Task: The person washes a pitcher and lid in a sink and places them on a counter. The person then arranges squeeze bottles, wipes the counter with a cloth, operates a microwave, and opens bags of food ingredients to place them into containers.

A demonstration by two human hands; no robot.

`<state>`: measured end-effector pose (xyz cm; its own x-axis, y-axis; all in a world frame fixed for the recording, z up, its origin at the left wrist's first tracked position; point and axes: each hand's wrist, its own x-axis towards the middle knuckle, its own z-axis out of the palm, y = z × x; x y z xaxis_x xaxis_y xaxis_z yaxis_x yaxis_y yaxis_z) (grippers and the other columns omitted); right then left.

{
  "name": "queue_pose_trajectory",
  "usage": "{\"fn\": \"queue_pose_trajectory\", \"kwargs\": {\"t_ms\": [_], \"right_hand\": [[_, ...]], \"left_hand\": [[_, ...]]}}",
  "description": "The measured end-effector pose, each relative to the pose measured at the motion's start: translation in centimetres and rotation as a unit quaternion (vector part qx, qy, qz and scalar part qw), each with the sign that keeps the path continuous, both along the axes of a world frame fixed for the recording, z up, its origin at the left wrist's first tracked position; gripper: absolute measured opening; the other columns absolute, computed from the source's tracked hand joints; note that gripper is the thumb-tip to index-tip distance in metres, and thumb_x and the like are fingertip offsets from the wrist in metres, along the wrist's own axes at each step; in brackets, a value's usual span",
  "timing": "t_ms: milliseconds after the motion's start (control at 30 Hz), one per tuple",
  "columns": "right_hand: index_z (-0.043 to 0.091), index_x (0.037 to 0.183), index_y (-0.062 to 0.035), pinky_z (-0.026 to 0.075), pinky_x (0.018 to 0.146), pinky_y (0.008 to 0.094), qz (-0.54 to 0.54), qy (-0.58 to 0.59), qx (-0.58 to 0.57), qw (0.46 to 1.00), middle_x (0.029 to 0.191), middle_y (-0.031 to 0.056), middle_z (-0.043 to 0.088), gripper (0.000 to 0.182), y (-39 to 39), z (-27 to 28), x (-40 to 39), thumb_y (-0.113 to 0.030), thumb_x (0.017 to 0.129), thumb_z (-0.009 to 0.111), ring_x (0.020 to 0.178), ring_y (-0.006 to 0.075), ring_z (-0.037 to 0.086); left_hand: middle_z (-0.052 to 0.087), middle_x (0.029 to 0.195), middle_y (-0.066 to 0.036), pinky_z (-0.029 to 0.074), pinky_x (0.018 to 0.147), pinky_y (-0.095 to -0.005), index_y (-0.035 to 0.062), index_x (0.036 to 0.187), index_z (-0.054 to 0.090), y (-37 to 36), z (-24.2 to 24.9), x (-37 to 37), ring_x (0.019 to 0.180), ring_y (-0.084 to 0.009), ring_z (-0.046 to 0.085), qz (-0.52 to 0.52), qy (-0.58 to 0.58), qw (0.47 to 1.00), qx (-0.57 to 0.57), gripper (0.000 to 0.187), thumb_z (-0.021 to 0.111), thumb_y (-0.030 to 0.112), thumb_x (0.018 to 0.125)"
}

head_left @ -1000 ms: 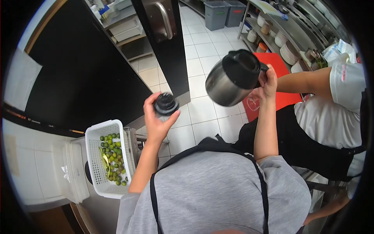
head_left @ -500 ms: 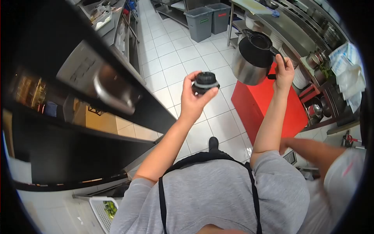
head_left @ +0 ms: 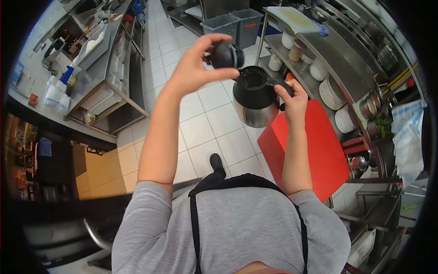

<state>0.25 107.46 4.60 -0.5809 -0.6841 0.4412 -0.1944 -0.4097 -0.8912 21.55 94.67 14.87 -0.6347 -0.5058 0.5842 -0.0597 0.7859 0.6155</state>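
Observation:
My right hand (head_left: pixel 295 99) grips the black handle of a steel thermal jug (head_left: pixel 253 98), held upright in front of me with its black mouth uncovered. My left hand (head_left: pixel 196 66) holds the jug's round black lid (head_left: pixel 226 55) by the fingertips, just above and left of the jug's mouth, close to it but apart from it.
A red mat (head_left: pixel 315 150) lies on the white tiled floor below the jug. A steel rack (head_left: pixel 346 59) with stacked plates and bowls runs along the right. Two grey bins (head_left: pixel 235 25) stand at the far end, a steel counter (head_left: pixel 98 55) on the left.
I have turned, so the black fridge door and the co-worker have left the view. The jug came down toward the middle and my left hand lifted the lid up beside its mouth.

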Motion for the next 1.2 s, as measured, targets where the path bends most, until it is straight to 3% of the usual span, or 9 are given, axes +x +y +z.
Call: {"fn": "queue_pose_trajectory", "kwargs": {"t_ms": [233, 333, 433, 467, 533, 733, 833, 1000, 1200], "right_hand": [[0.061, 0.077, -0.0039, 0.034, 0.058, 0.0167, -0.051, -0.026, 0.032, 0.998, 0.070, -0.0047, 0.054, 0.011, -12.4, -1.4, -4.2, -0.012, 0.078, 0.069, 0.063, 0.0036, 0.046], [0.057, 0.072, -0.0079, 0.025, 0.050, 0.0180, -0.092, -0.053, 0.113, 0.988, 0.066, -0.0075, 0.047, 0.015, -15.7, -2.9, -8.9, -0.015, 0.082, 0.066, 0.057, 0.0013, 0.036], [0.053, 0.069, -0.0067, 0.029, 0.055, 0.0189, -0.142, 0.007, 0.152, 0.978, 0.066, -0.0060, 0.047, 0.021, -18.1, -5.3, -12.3, -0.017, 0.081, 0.067, 0.061, 0.0034, 0.036], [0.053, 0.069, -0.0052, 0.032, 0.057, 0.0192, -0.174, 0.033, 0.176, 0.968, 0.067, -0.0048, 0.049, 0.022, -19.3, -6.9, -14.1, -0.018, 0.080, 0.068, 0.063, 0.0044, 0.039], [0.051, 0.063, -0.0034, 0.034, 0.055, 0.0209, -0.196, 0.100, 0.248, 0.944, 0.062, -0.0030, 0.049, 0.029, -22.1, -8.6, -17.4, -0.020, 0.076, 0.072, 0.060, 0.0057, 0.040], [0.056, 0.067, -0.0001, 0.039, 0.058, 0.0238, -0.188, 0.159, 0.236, 0.940, 0.062, 0.0011, 0.054, 0.029, -38.1, -7.0, -22.5, -0.023, 0.074, 0.073, 0.060, 0.0081, 0.044], [0.062, 0.074, -0.0012, 0.041, 0.061, 0.0242, -0.184, 0.170, 0.205, 0.946, 0.065, 0.0008, 0.057, 0.027, -49.3, -3.5, -22.5, -0.026, 0.073, 0.073, 0.061, 0.0089, 0.047], [0.058, 0.068, -0.0018, 0.038, 0.056, 0.0256, -0.179, 0.008, 0.143, 0.973, 0.061, -0.0002, 0.054, 0.038, -64.4, -3.1, -23.3, -0.038, 0.073, 0.072, 0.058, 0.0090, 0.046], [0.058, 0.075, -0.0083, 0.030, 0.052, 0.0225, -0.273, -0.177, 0.053, 0.944, 0.064, -0.0050, 0.047, 0.028, -63.5, -2.5, -26.4, -0.033, 0.076, 0.072, 0.058, 0.0055, 0.039]], "left_hand": [[0.053, 0.104, -0.016, 0.041, 0.079, -0.0364, 0.0018, 0.132, 0.034, -23.3, -3.0, 5.7, 0.086, -0.0229, 0.051, -0.447, 0.313, 0.713, 0.441, 0.079, 0.050, 0.056, 0.077], [0.054, 0.100, -0.015, 0.043, 0.074, -0.0335, 0.0022, 0.126, 0.041, -29.8, -8.2, 8.8, 0.079, -0.0219, 0.052, -0.295, 0.327, 0.726, 0.528, 0.073, 0.051, 0.054, 0.076], [0.060, 0.087, -0.009, 0.047, 0.067, -0.0323, 0.0106, 0.094, 0.060, -35.3, -18.5, 12.1, 0.072, -0.0182, 0.056, 0.027, -0.266, 0.835, 0.482, 0.045, 0.053, 0.051, 0.076], [0.059, 0.078, -0.006, 0.047, 0.065, -0.0336, 0.0127, 0.084, 0.063, -36.2, -20.9, 12.2, 0.071, -0.0164, 0.056, 0.055, -0.639, 0.685, 0.344, 0.040, 0.057, 0.050, 0.072], [0.055, 0.065, -0.003, 0.041, 0.051, -0.0316, 0.0127, 0.076, 0.061, -36.8, -28.9, 17.3, 0.059, -0.0166, 0.052, 0.141, -0.728, 0.586, 0.326, 0.039, 0.056, 0.051, 0.072], [0.051, 0.056, -0.003, 0.034, 0.036, -0.0292, 0.0128, 0.075, 0.059, -38.1, -34.5, 24.2, 0.043, -0.0146, 0.046, 0.328, -0.181, 0.588, 0.717, 0.040, 0.061, 0.053, 0.072], [0.054, 0.062, -0.003, 0.034, 0.035, -0.0302, 0.0106, 0.086, 0.060, -45.4, -33.5, 21.3, 0.045, -0.0142, 0.047, 0.268, -0.405, 0.605, 0.630, 0.044, 0.060, 0.053, 0.074], [0.056, 0.082, -0.003, 0.040, 0.054, -0.0294, 0.0044, 0.103, 0.055, -56.1, -30.8, 9.9, 0.068, -0.0123, 0.051, 0.289, -0.161, 0.702, 0.630, 0.054, 0.065, 0.048, 0.072], [0.059, 0.089, -0.007, 0.043, 0.066, -0.0256, 0.0017, 0.109, 0.052, -68.1, -33.9, 4.3, 0.078, -0.0145, 0.055, 0.144, -0.330, 0.741, 0.567, 0.058, 0.069, 0.043, 0.072]]}}
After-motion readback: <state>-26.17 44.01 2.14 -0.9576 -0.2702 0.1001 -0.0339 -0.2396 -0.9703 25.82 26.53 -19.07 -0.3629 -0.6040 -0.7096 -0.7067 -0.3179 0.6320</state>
